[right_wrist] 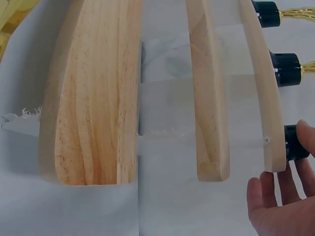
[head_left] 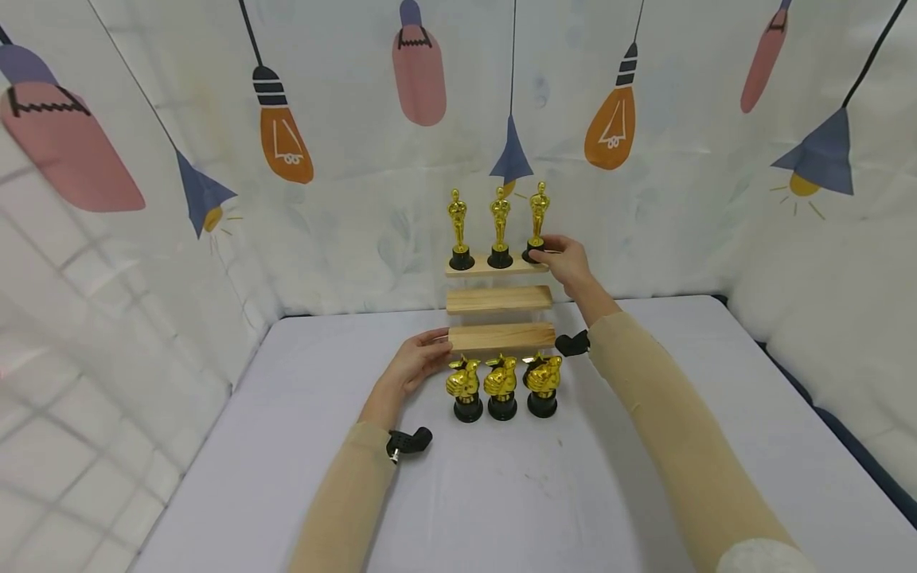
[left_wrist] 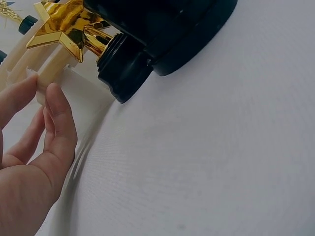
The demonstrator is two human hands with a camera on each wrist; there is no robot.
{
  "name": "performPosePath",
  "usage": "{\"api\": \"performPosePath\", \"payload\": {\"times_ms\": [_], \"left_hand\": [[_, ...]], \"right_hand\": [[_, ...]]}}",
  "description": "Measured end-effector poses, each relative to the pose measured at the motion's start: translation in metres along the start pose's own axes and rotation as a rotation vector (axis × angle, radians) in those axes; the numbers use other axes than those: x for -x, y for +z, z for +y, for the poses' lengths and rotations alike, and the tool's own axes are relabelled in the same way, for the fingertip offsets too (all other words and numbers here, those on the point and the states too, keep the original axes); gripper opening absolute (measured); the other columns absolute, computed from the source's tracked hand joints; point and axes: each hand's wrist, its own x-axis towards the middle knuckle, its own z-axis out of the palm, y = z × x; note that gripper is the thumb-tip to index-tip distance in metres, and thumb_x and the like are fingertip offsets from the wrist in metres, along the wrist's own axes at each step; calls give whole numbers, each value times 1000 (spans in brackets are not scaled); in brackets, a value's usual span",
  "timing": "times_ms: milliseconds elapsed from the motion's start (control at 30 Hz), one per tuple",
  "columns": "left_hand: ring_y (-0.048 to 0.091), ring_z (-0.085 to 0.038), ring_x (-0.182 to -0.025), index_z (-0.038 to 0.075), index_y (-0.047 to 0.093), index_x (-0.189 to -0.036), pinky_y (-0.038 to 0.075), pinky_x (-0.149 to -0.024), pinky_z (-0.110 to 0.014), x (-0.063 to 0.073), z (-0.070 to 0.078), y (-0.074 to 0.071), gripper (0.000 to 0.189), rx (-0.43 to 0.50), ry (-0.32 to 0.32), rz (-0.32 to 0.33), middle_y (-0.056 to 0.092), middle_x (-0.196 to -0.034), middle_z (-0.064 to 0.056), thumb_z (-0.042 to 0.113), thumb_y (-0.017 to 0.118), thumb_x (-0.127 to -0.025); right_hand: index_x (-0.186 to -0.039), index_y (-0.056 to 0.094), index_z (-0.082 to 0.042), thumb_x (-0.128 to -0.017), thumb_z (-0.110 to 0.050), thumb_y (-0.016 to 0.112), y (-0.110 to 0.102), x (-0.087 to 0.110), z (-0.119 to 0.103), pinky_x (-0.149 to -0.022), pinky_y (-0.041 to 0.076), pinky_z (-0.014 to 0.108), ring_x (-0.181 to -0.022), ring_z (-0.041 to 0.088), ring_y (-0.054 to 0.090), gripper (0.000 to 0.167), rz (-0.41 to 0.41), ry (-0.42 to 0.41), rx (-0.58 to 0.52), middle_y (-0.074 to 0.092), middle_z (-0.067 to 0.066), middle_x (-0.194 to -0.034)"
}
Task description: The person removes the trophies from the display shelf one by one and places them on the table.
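A stepped wooden rack shows three boards: top (head_left: 483, 270), middle (head_left: 499, 300) and bottom (head_left: 501, 337). Three gold figure statuettes with black bases stand upright on the top board. My right hand (head_left: 571, 264) pinches the black base (right_wrist: 294, 142) of the rightmost statuette (head_left: 539, 213) at the board's right end. At the bottom board's left end, my left hand (head_left: 417, 360) pinches the wood (left_wrist: 49, 73) between thumb and fingers. Before the rack stand three gold trophies (head_left: 500, 380) on black bases, with gold star trophies (left_wrist: 69, 29) partly hidden behind them.
A white cloth (head_left: 301, 398) covers the table. Behind the rack hangs a pale curtain (head_left: 358, 239) printed with lamps and bulbs, close to the top board. Black wrist devices (head_left: 410, 442) sit on both forearms, the right one beside the bottom board.
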Motion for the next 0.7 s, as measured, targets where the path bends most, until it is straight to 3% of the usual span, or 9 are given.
{"api": "performPosePath", "payload": {"times_ms": [700], "left_hand": [[66, -16, -99, -3, 50, -147, 58, -85, -27, -1, 1, 1, 50, 2, -1, 11, 58, -132, -18, -1, 66, -99]], "right_hand": [[-144, 57, -2, -97, -13, 74, -11, 2, -2, -113, 40, 44, -133, 32, 48, 51, 12, -9, 17, 56, 17, -140]]}}
